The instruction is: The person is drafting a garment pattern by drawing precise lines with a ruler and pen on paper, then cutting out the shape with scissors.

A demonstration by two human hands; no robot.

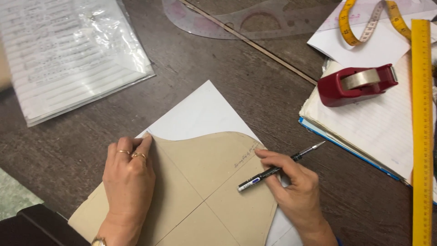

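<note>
A card pattern (205, 182) lies on a paper sheet (200, 114) at the near middle of the bench (255, 82), with the left hand (129, 182) flat on its left part and the right hand (296, 189), holding a pen (277, 168), at its right edge. A plastic sleeve (68, 54) lies far left, a curve ruler (241, 20) far centre. At right, a tape dispenser (357, 84) sits on a notebook (364, 132), a tape measure (371, 20) behind it, and a ruler (422, 136) along the right edge.

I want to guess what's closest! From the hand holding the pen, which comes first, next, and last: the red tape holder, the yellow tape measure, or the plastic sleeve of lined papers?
From the right hand:
1. Red tape holder, up and right.
2. Yellow tape measure, top right corner.
3. Plastic sleeve of lined papers, far top left.
</note>
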